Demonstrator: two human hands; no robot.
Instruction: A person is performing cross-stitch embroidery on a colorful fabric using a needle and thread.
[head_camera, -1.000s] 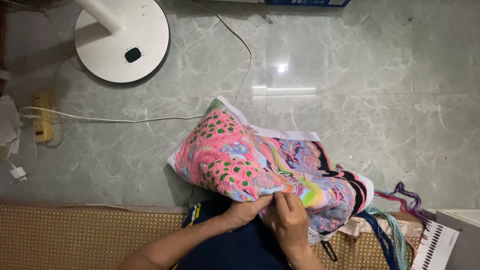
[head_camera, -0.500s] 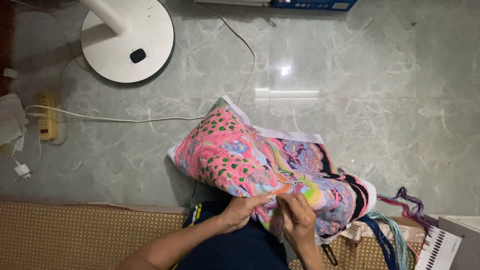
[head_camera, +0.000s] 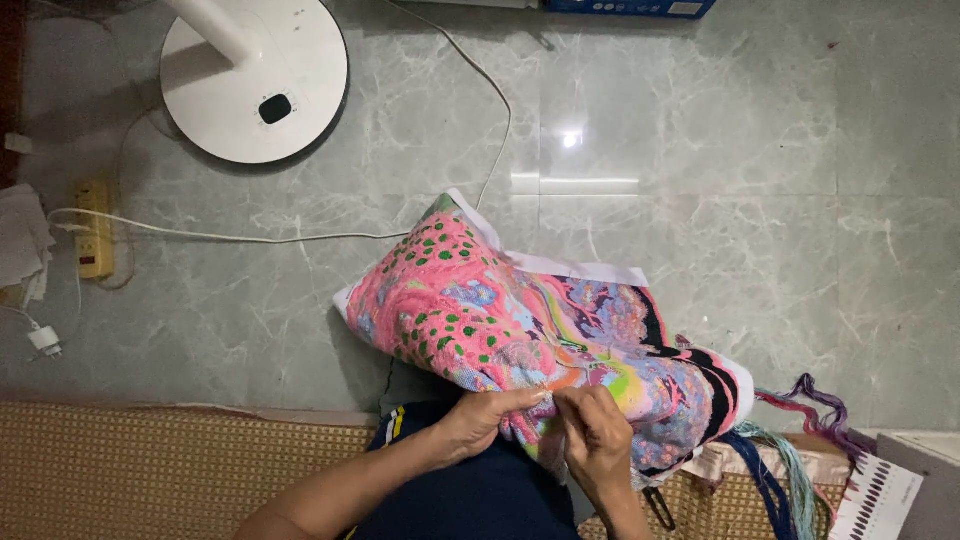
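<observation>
A large embroidered cloth (head_camera: 480, 310), mostly pink with green dots and bands of purple, yellow and black, is bunched over my lap. My left hand (head_camera: 485, 412) grips its near edge from below, fingers curled into the fabric. My right hand (head_camera: 597, 432) pinches at the cloth right beside the left, fingertips together on a spot near the orange and yellow patch; whether a needle is between them is too small to see.
A white fan base (head_camera: 255, 80) stands on the marble floor at the back left, its cord running to a yellow power strip (head_camera: 95, 228). Loose coloured thread skeins (head_camera: 800, 440) and a colour chart (head_camera: 880, 495) lie at the right. A woven mat (head_camera: 150, 470) lies under me.
My hands have stayed together on the cloth's near edge with small finger shifts. The view has drifted slightly, so the fan base sits a little further right.
</observation>
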